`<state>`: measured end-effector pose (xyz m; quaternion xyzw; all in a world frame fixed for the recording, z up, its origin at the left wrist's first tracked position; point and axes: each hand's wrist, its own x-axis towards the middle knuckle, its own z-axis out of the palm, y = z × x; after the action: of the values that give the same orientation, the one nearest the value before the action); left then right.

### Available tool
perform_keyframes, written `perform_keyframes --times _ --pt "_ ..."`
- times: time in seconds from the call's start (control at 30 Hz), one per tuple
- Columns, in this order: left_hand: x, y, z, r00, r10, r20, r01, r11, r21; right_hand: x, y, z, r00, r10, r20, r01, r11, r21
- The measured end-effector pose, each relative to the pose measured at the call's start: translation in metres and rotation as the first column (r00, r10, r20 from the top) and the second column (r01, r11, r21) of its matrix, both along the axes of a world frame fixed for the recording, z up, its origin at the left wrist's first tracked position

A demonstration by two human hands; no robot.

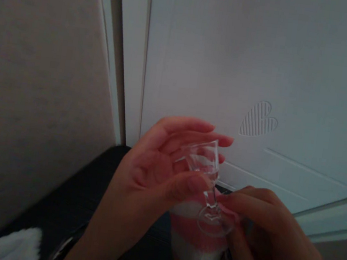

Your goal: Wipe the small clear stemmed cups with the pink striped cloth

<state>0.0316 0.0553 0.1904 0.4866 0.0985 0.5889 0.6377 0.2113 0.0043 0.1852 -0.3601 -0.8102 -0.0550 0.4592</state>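
A small clear stemmed glass [204, 163] is tilted in my left hand [151, 178], its bowl between the thumb and the curved fingers. The foot of the glass points down and to the right. My right hand [268, 234] is closed beside that foot, its thumb and fingers pinching a bit of pink cloth [228, 210]. Directly below hangs or lies a soft-looking pink and white striped thing [196, 251]; the hands and glass partly cover it, and I cannot tell whether it joins the pink cloth.
Ahead stands a white panel [200, 66] with a raised striped heart [259, 120] and grooves. A beige wall [42, 67] rises on the left. Under my hands is a dark surface [67, 193]. White fluffy cloth [10, 247] lies at the lower left.
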Motion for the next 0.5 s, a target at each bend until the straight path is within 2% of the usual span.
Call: perform_keyframes --times 0.13,0.27,0.4,0.5 --pt "0.002 -0.001 -0.003 0.997 0.059 -0.057 -0.058 0.998 0.013 0.0 0.002 -0.004 0.996 -0.07 0.06 0.067 0.996 0.051" --pt "0.003 -0.001 -0.004 0.993 0.097 -0.065 -0.095 0.995 0.035 -0.003 0.003 -0.008 0.989 -0.148 -0.01 0.148 0.986 0.074" --pt "0.003 0.0 -0.007 0.993 0.111 -0.045 -0.111 0.994 0.018 -0.006 0.002 -0.011 0.988 -0.1 -0.116 0.098 0.995 -0.019" --pt "0.003 0.0 -0.009 0.995 0.092 -0.041 -0.092 0.996 0.005 -0.006 0.002 -0.012 0.984 -0.081 -0.16 0.078 0.997 -0.025"
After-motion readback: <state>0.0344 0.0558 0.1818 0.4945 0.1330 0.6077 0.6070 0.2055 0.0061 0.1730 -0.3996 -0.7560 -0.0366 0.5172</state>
